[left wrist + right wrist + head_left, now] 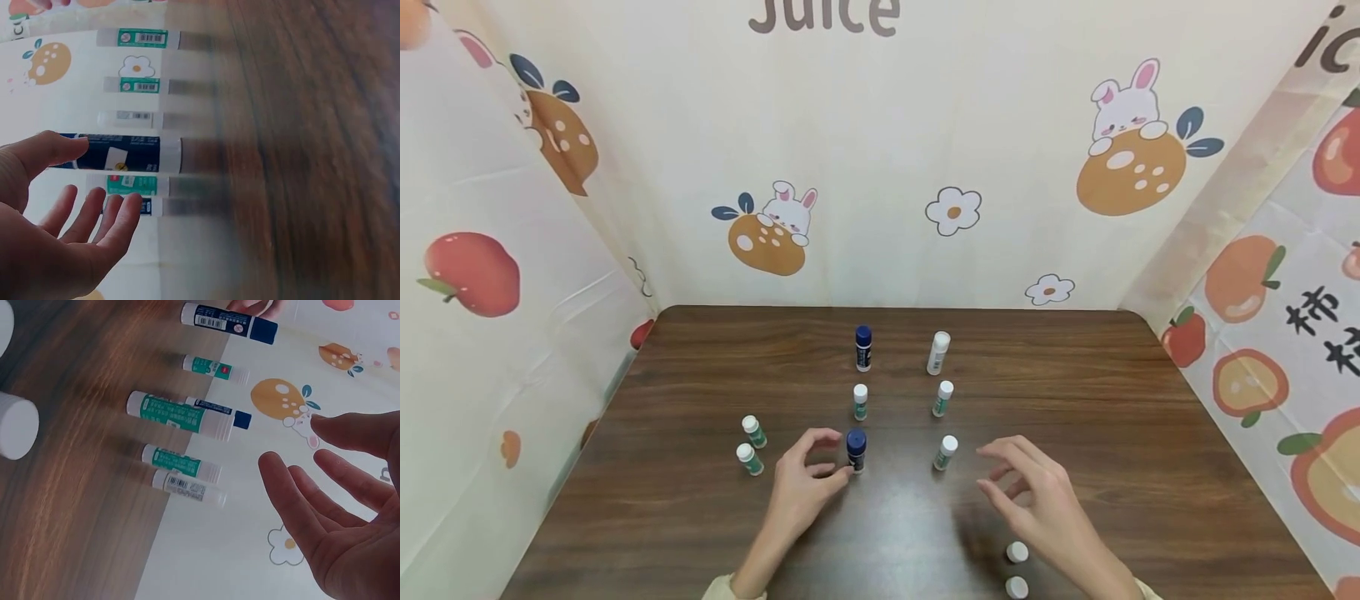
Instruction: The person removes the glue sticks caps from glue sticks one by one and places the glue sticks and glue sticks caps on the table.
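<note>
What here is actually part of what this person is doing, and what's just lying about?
Probably in the job, judging by the hands:
- near blue-capped stick, by the left hand
- near white-capped stick, by the right hand
- perhaps four sticks behind

Seemingly set aside:
- two green-labelled sticks at left
- two white-topped things, lower right; use unclear

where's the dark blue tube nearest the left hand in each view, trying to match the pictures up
Head: the dark blue tube is low, slightly left of centre, beside the left hand.
Left wrist: the dark blue tube lies sideways in frame, left of centre, partly behind the thumb.
Right wrist: the dark blue tube is topmost, slightly right of centre.
Shared landmark: the white-labelled tube, visible in all three views.
</note>
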### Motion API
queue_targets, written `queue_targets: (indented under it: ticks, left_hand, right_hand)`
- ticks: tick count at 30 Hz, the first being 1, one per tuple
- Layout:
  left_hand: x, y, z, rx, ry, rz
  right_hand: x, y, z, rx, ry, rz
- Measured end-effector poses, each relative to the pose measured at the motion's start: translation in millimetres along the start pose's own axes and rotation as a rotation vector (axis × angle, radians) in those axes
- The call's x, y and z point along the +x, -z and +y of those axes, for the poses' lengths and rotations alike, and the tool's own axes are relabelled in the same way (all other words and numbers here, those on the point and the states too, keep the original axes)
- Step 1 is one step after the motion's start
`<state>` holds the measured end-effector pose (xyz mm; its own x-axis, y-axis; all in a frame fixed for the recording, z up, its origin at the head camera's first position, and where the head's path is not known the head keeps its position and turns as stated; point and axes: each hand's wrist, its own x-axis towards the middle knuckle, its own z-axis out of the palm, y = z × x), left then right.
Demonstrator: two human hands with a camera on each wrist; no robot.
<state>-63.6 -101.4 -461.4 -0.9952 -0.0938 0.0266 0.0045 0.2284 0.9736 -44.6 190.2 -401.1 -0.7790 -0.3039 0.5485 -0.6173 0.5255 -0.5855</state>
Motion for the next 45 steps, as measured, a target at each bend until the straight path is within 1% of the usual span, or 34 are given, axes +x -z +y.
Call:
queue_targets:
  ticks: [4, 10, 13, 17, 20, 27, 28, 32, 35, 41, 45]
  left_hand:
    - [5.3, -7.4, -3.8, 0.018, -0.008, -0.032]
    - [9.3, -14.2, -7.5, 0.053, 0.024, -0.056]
    - [9.9, -16.0, -8.5, 0.053, 0.022, -0.068]
    - [10.4, -17.4, -9.5, 0.069, 0.018, -0.069]
    - [10.5, -18.2, -9.4, 0.084, 0.032, -0.062]
    - [8.8, -18.6, -6.8, 0.088, -0.007, -0.063]
    - [8.4, -18.7, -5.9, 0.085, -0.003, -0.059]
    - [6.7, -17.9, -2.6, 0.094, -0.021, -0.048]
    - [5.2, -17.3, 0.5, 0.105, -0.05, -0.035]
    - [2.9, -16.4, 10.3, 0.122, -0.141, -0.016]
    - [0.7, -15.1, 20.0, 0.119, -0.164, -0.014]
  right_hand:
    - [4.8, -3.6, -2.1, 0.012, -0.006, -0.02]
    - [13.7, -7.0, -6.1, 0.035, 0.022, -0.043]
    - [17.8, -7.6, -7.7, 0.037, 0.027, -0.054]
    - [23.9, -9.3, -8.8, 0.046, 0.026, -0.067]
    - [29.1, -11.7, -9.1, 0.06, 0.03, -0.079]
    - [41.0, -18.0, -9.8, 0.079, 0.063, -0.086]
    - [42.7, -18.8, -10.0, 0.081, 0.065, -0.086]
    - [49.0, -22.0, -11.3, 0.091, 0.058, -0.096]
    - [54.0, -24.8, -13.3, 0.089, 0.042, -0.112]
    - [64.8, -30.9, -16.8, 0.1, 0.046, -0.136]
    - [70.9, -33.9, -19.1, 0.107, 0.055, -0.163]
